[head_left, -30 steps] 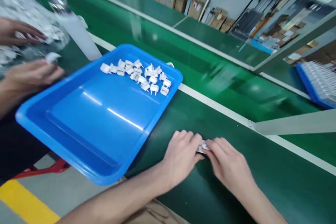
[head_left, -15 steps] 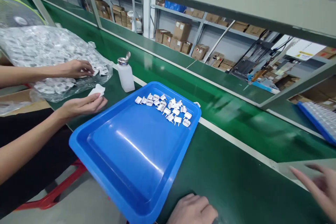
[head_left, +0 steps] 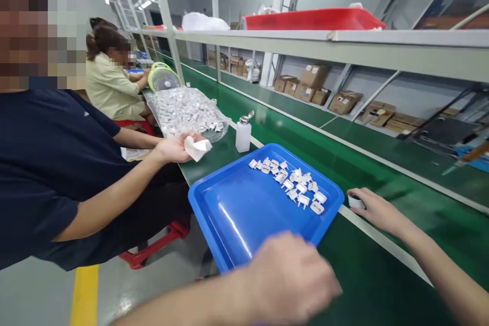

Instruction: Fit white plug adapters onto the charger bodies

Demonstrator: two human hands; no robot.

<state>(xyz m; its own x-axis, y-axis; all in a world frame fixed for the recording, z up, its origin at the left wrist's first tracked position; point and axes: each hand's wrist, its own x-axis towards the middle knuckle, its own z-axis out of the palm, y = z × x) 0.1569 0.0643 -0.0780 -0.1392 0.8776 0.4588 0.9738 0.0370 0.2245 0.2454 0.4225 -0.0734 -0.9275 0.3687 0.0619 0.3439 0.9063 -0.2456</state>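
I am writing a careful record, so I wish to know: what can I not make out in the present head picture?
All in the head view:
Left hand: motion-blurred; whether it holds anything is hidden by its back.
White piece in the right hand: the hand partly covers it, full shape unclear.
Blue tray: near edge partly hidden behind the left hand and left arm.
Bagged pieces: too small and tightly heaped to count.

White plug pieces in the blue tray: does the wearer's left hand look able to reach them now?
Probably yes: the left hand, blurred, appears near the open-topped blue tray, and nothing visible blocks its way to the white pieces. Whether it is empty, I cannot tell.
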